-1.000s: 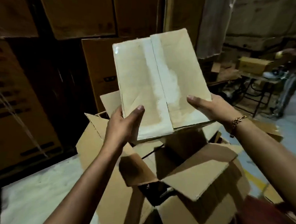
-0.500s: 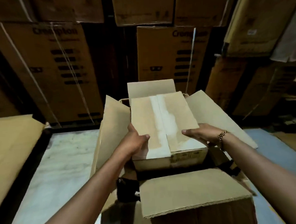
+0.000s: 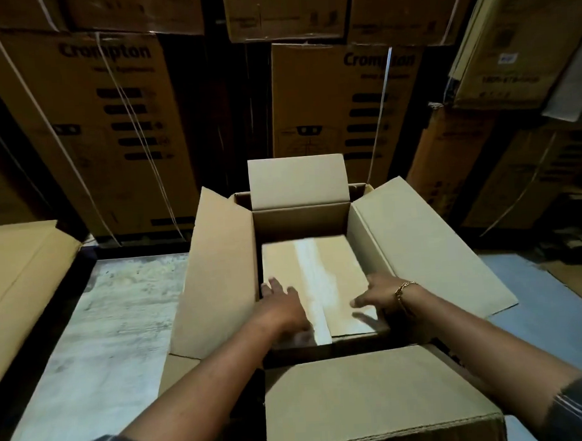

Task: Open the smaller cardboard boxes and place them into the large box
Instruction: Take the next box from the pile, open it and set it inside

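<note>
Taped small box (image 3: 315, 280) sits down inside your large open carton (image 3: 218, 276), flaps splayed out. Your left hand (image 3: 283, 311) lies flat on its top, fingers spread; right hand (image 3: 377, 296) loosely open at its right edge, blurred.

The large box (image 3: 218, 276) stands open, four flaps spread, with the smaller box (image 3: 315, 280), taped along its top, lying inside. The left hand (image 3: 281, 306) rests at its 7 o'clock corner, the right hand (image 3: 376, 297) at 5 o'clock, fingers blurred. Strapped cartons (image 3: 100, 129) stand stacked at 12 o'clock.
</note>
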Demonstrator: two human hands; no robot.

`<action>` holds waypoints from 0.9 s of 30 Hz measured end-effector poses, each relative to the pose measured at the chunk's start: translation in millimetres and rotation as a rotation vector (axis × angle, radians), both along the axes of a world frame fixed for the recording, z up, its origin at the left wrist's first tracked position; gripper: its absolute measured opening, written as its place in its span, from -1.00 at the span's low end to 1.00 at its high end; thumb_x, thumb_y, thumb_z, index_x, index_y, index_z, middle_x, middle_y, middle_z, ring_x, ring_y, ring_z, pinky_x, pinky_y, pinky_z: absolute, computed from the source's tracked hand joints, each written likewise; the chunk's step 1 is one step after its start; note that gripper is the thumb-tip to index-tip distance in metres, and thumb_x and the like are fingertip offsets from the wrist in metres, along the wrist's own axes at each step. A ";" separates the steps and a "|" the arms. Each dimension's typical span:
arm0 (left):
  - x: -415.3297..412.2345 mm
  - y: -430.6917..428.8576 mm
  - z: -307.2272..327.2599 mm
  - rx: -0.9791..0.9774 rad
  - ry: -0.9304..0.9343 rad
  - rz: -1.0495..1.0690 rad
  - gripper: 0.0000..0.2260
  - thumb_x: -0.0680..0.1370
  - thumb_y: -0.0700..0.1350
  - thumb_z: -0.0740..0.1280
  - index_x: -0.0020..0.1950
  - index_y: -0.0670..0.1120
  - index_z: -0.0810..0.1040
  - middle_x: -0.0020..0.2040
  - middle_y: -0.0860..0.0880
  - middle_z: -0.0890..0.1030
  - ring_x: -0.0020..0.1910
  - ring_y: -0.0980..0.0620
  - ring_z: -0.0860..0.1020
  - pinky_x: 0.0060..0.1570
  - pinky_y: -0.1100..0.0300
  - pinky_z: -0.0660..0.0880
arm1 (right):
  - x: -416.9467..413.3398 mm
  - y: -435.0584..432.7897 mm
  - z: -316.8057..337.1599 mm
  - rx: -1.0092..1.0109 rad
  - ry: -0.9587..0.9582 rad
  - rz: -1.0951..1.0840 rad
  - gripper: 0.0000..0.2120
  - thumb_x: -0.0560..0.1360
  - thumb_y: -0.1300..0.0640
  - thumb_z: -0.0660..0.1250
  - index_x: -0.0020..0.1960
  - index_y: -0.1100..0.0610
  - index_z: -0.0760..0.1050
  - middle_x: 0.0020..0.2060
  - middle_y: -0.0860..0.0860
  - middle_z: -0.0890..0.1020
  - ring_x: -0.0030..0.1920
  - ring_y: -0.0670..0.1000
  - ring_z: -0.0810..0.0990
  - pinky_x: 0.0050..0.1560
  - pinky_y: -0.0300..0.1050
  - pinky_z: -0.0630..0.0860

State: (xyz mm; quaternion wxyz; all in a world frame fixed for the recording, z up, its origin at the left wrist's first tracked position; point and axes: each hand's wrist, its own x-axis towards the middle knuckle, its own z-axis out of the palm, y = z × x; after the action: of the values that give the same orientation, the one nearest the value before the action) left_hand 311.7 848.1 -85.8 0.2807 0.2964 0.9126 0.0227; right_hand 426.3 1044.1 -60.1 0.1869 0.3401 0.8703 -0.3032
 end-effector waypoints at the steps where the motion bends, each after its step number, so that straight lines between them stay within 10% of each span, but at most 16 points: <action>1: 2.8 3.8 -9.5 -0.050 0.004 -0.027 -0.16 0.51 0.32 0.31 0.62 -0.10 0.12 0.64 -0.29 -0.10 0.59 -0.39 -0.07 0.50 -0.21 0.15 | -3.7 -5.0 -4.8 0.042 -0.034 0.058 -0.55 0.38 -0.19 0.49 0.10 0.09 0.53 0.06 0.00 0.65 0.03 0.03 0.61 0.03 -0.09 0.53; 7: 1.9 10.4 -24.5 -0.100 -0.006 -0.062 -0.11 0.49 0.39 0.28 0.63 -0.10 0.08 0.64 -0.27 -0.06 0.59 -0.36 0.00 0.43 -0.18 0.25 | -22.1 -27.9 -25.8 0.231 -0.178 0.229 -0.19 0.43 -0.27 0.40 0.49 0.14 0.25 0.43 0.13 0.40 0.38 0.16 0.44 0.27 -0.03 0.44; 11: 8.7 9.7 -33.4 -0.175 0.027 -0.109 -0.28 0.57 0.08 0.25 0.62 -0.20 0.07 0.61 -0.38 -0.05 0.57 -0.42 0.05 0.41 -0.18 0.28 | -30.8 -36.8 -35.2 0.266 -0.238 0.268 -0.22 0.42 -0.31 0.36 0.46 0.12 0.27 0.39 0.13 0.42 0.35 0.18 0.46 0.26 0.03 0.45; 21: 16.3 8.7 -34.3 -0.211 0.071 -0.121 -0.19 0.56 0.16 0.30 0.63 -0.20 0.02 0.62 -0.35 -0.07 0.59 -0.38 -0.01 0.45 -0.16 0.23 | -48.3 -56.7 -57.9 0.495 -0.235 0.215 0.03 0.36 -0.44 0.25 0.61 0.10 0.00 0.58 0.21 0.09 0.50 0.38 0.17 0.33 0.28 0.38; 27: 21.4 12.2 -31.8 -0.105 0.266 -0.105 -0.14 0.47 0.47 0.18 0.49 -0.18 0.32 0.43 -0.23 0.35 0.40 -0.30 0.32 0.23 -0.13 0.40 | -42.6 -35.4 2.7 0.411 0.047 0.258 -0.35 0.45 -0.15 0.31 0.45 0.08 0.25 0.24 0.17 0.57 0.18 0.23 0.58 0.09 0.00 0.52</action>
State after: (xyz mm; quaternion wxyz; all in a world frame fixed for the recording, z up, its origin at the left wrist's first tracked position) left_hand 333.1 860.3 -117.6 0.1730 0.3290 0.9249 -0.0795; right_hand 383.6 1008.8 -57.4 0.1308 0.2499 0.9540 -0.1012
